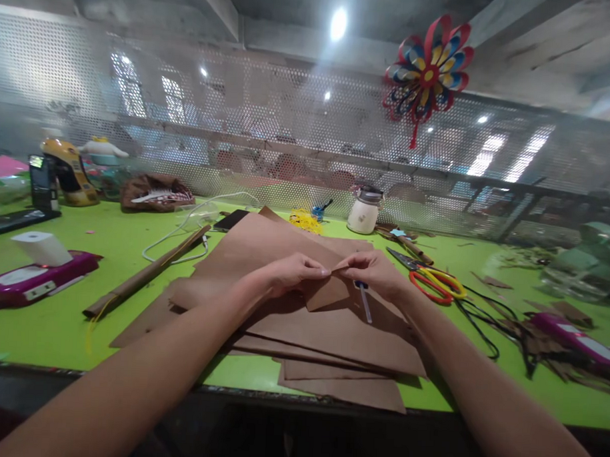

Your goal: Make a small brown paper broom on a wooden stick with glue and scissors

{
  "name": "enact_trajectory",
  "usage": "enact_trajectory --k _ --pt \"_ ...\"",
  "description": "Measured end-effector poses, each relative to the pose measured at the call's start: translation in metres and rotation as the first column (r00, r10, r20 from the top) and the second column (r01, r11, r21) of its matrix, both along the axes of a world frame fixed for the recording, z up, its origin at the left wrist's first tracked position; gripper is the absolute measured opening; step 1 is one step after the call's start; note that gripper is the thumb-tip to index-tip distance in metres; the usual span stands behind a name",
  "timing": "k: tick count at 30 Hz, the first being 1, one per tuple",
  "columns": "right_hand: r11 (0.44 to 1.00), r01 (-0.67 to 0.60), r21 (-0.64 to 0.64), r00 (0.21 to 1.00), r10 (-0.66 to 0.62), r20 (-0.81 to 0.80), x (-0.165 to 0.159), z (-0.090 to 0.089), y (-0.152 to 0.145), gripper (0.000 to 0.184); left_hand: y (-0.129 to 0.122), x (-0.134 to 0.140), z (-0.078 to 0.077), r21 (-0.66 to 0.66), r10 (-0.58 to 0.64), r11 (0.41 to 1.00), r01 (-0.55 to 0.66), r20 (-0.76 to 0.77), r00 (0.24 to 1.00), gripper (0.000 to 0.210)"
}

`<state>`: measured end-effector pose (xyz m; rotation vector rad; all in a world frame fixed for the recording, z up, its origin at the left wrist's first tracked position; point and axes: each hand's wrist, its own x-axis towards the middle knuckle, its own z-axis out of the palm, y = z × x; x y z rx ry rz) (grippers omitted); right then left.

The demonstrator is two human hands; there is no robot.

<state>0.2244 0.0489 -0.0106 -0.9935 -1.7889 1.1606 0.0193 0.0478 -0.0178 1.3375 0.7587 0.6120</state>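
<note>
Between my two hands is a small piece of brown paper (327, 294), its upper edge pinched from both sides. My left hand (296, 271) grips it with thumb and fingertips, and my right hand (373, 267) pinches it just to the right, the fingertips almost touching. Under the hands lie larger sheets of brown paper (326, 332), stacked unevenly on the green table. Beneath my right hand a thin tool with a blue handle and a pale shaft (366, 305) rests on the sheets; part of it is hidden.
Scissors with red and yellow handles (436, 284) lie right of the paper, near black cords (482, 321). A rolled brown paper tube (148, 273) and a purple power strip (43, 279) are at left. A white jar (364, 210) stands behind; a perforated metal screen (289, 121) backs the table.
</note>
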Motion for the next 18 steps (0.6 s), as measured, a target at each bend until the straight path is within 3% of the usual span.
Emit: enact_trajectory --k 6,12,18 --pt "1.000 0.000 -0.007 1.000 0.000 -0.002 -0.0001 -0.0011 -0.0004 0.022 0.0023 0.0017 -0.0013 -0.057 0.051 0.997 -0.052 -0.017 0.999 0.030" --pt "0.993 -0.025 -0.119 0.996 0.034 0.079 0.0019 0.0059 -0.0052 0.025 0.0005 0.0034 -0.0031 -0.017 0.066 0.998 -0.067 -0.049 0.997 0.032" --pt "0.993 0.118 0.024 0.964 -0.121 0.239 -0.0053 0.0025 -0.0055 0.036 -0.0040 0.0050 -0.0016 0.116 0.089 0.990 -0.075 -0.114 0.990 0.032"
